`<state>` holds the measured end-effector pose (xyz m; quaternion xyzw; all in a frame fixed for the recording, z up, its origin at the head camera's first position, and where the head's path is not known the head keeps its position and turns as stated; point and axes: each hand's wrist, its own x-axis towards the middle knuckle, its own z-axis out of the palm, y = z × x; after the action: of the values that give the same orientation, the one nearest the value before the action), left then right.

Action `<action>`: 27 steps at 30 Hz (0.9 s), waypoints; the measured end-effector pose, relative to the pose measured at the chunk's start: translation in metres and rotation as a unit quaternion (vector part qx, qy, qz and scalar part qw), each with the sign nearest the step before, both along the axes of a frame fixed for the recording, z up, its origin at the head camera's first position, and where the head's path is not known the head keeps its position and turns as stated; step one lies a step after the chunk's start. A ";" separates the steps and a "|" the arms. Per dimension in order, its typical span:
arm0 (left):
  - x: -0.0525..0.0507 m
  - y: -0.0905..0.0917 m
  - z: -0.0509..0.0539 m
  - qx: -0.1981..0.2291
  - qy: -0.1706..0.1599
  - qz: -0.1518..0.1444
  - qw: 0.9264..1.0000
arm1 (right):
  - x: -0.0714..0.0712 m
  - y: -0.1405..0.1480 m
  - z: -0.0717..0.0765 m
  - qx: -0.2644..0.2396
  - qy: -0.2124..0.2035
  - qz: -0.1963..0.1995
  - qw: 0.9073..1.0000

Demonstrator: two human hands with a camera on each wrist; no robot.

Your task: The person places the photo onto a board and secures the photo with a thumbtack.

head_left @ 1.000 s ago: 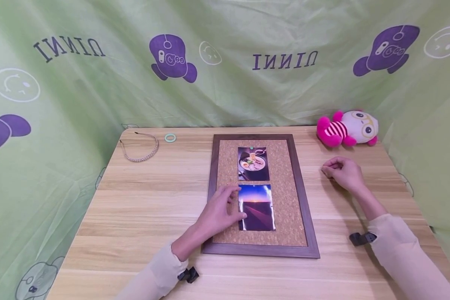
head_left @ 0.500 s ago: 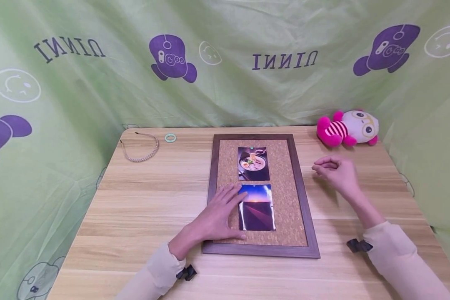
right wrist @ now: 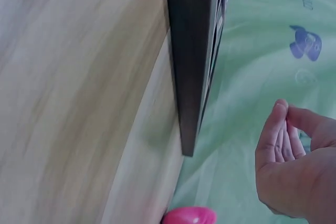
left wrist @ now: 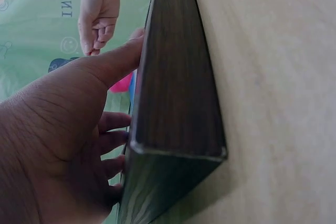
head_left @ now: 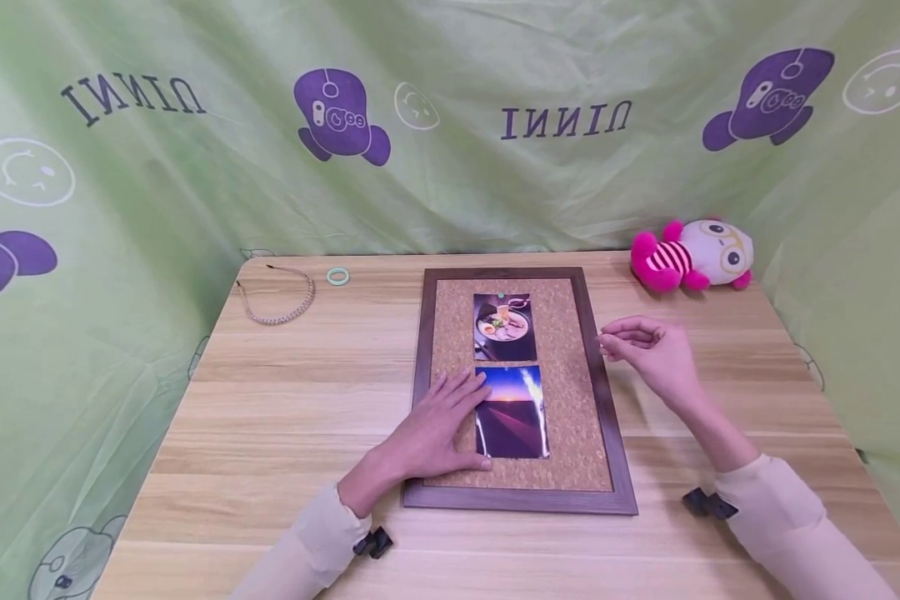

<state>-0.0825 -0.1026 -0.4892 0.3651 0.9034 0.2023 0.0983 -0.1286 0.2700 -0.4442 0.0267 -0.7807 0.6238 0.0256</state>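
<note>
A cork board point(head_left: 577, 433) with a dark wooden frame lies on the table. Toward its top is a ramen photo point(head_left: 504, 327) with a green thumbtack point(head_left: 501, 295) at its upper edge. Just below lies a glossy sunset photo point(head_left: 512, 425). My left hand point(head_left: 438, 425) rests spread on the board, its fingertips touching the sunset photo's left side. Over the board's right frame edge, my right hand point(head_left: 656, 358) has thumb and forefinger pinched together, seemingly on a tiny object. Its kind is hidden by the fingertips, also in the right wrist view.
A pink and white plush toy point(head_left: 693, 257) lies at the table's back right. At the back left are a beaded headband point(head_left: 281, 320) and a mint-green ring point(head_left: 337, 276). Green printed cloth point(head_left: 450, 192) hangs around the table point(head_left: 270, 433).
My right hand has moved left, from the bare table to the board's right edge. My left hand has spread its fingers, with the thumb shifting down to the photo's lower edge.
</note>
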 end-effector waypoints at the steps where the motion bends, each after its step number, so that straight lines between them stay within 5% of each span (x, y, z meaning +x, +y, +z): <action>1: 0.000 0.000 0.000 0.001 0.000 -0.001 1.000 | 0.001 -0.003 0.000 0.003 0.001 0.004 1.000; 27: -0.007 -0.002 -0.006 0.005 0.014 -0.026 1.000 | 0.004 -0.057 0.000 0.018 -0.021 0.062 0.998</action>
<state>-0.0893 -0.1045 -0.4948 0.3916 0.8940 0.1987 0.0889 -0.1242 0.2130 -0.4444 0.0626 -0.7889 0.6106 -0.0299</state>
